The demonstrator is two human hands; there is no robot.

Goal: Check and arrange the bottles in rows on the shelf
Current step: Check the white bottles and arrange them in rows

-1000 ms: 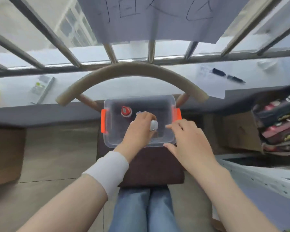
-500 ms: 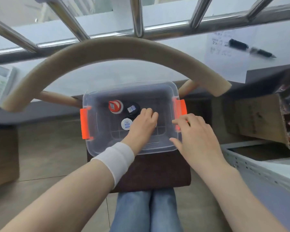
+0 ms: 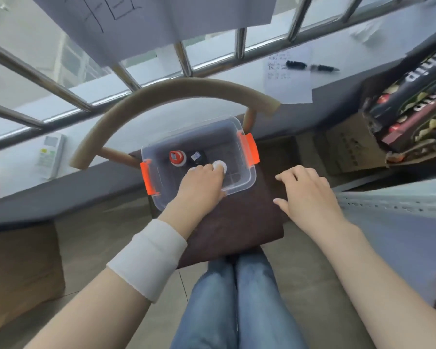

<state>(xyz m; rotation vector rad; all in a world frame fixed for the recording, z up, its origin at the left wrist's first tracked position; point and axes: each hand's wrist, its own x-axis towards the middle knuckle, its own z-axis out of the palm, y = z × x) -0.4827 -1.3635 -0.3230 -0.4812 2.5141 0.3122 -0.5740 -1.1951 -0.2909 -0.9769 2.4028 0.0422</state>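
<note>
A clear plastic box (image 3: 247, 182) with orange latches stands on a dark brown chair seat (image 3: 237, 227). Inside it I see a red-capped bottle (image 3: 177, 157) and a dark bottle with a small label (image 3: 196, 157), both from above. My left hand (image 3: 199, 187) reaches into the box and its fingers curl round a white-capped bottle (image 3: 220, 167). My right hand (image 3: 307, 195) hovers to the right of the box over the seat edge, fingers loosely bent and holding nothing. A grey metal shelf (image 3: 393, 205) runs along the right.
The chair's curved tan backrest (image 3: 176, 91) arcs behind the box. Beyond it a white sill holds paper (image 3: 287, 76), a pen (image 3: 310, 66) and a remote (image 3: 48, 157). Snack packs (image 3: 418, 102) are stacked at the right, a cardboard box (image 3: 18, 273) at the left.
My left hand has taken hold of the white-capped bottle inside the box. My right hand has come off the box's right side and moved right. The camera view has tilted.
</note>
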